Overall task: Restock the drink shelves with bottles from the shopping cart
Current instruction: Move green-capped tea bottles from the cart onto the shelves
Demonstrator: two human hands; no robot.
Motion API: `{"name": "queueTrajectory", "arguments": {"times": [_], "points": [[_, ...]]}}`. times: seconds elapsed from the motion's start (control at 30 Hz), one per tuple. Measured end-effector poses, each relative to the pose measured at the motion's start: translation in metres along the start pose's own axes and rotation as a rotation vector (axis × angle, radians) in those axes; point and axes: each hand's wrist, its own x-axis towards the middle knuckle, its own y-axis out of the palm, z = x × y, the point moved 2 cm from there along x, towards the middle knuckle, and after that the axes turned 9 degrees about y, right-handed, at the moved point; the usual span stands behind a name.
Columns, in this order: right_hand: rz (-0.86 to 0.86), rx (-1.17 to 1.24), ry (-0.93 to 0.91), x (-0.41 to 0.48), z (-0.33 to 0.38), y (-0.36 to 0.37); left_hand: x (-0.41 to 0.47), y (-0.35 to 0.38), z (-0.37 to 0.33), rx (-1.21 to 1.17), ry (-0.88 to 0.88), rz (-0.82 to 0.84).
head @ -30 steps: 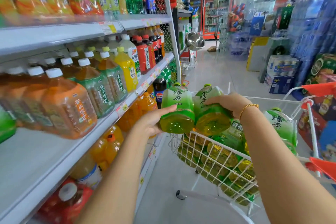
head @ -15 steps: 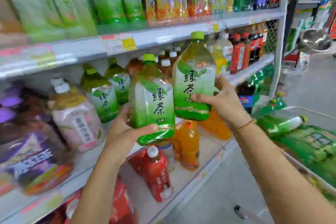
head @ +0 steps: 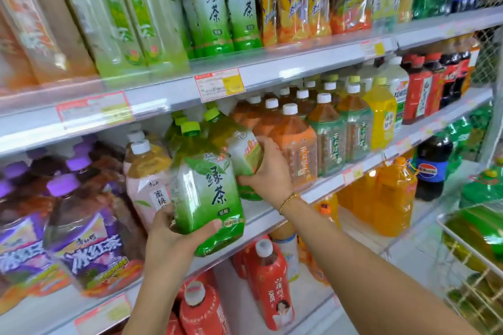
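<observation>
Two green tea bottles (head: 190,153), lime caps (head: 190,128), white-green labels (head: 206,198)

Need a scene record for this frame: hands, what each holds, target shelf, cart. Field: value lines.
left hand: grips front green tea bottle near its base, cap up, at the shelf's front edge
right hand: grips second green tea bottle, tilted, further in; base hidden
target: middle shelf, between peach tea bottle and orange-label bottles
shopping cart: lower right, green bottles inside
status: neither held bottle visibly set down
</observation>
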Motion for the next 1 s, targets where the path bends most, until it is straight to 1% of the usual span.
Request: {"name": "queueTrajectory", "arguments": {"times": [0.07, 0.17, 0.27, 0.3, 0.37, 0.43, 0.47, 0.5, 0.57, 0.6, 0.7, 0.83, 1.0], "points": [[-0.010, 0.007, -0.010, 0.003, -0.004, 0.016, -0.002, -0.003, 0.003, 0.015, 0.002, -0.043], [0.009, 0.043, 0.035, 0.011, -0.015, 0.030, -0.003, -0.009, 0.006, 0.040, -0.002, -0.069], [0.042, 0.179, 0.107, 0.017, -0.030, 0.037, -0.001, -0.012, 0.010, 0.030, -0.013, -0.078], [0.050, 0.175, 0.124, 0.018, -0.033, 0.039, 0.000, -0.012, 0.011, 0.027, -0.013, -0.082], [0.074, 0.045, 0.156, 0.021, -0.034, 0.043, 0.001, -0.013, 0.013, 0.031, -0.011, -0.080], [0.101, -0.250, 0.188, 0.025, -0.029, 0.048, 0.003, -0.014, 0.013, 0.043, 0.002, -0.086], [0.092, -0.405, 0.197, 0.028, -0.026, 0.049, 0.005, -0.016, 0.014, 0.061, 0.015, -0.090], [0.068, -0.508, 0.199, 0.031, -0.022, 0.048, 0.007, -0.017, 0.014, 0.088, 0.029, -0.093], [0.031, -0.588, 0.218, 0.040, -0.019, 0.048, 0.010, -0.019, 0.013, 0.128, 0.049, -0.097], [0.022, -0.579, 0.242, 0.044, -0.017, 0.050, 0.011, -0.018, 0.013, 0.130, 0.056, -0.094], [0.044, -0.417, 0.310, 0.051, -0.012, 0.059, 0.011, -0.015, 0.019, 0.126, 0.040, -0.083], [0.051, -0.355, 0.238, 0.061, -0.006, 0.075, 0.013, -0.014, 0.026, 0.110, 0.031, -0.100], [0.202, -0.236, 0.301, 0.072, -0.014, 0.072, 0.013, -0.009, 0.029, 0.098, 0.058, -0.102]]}}
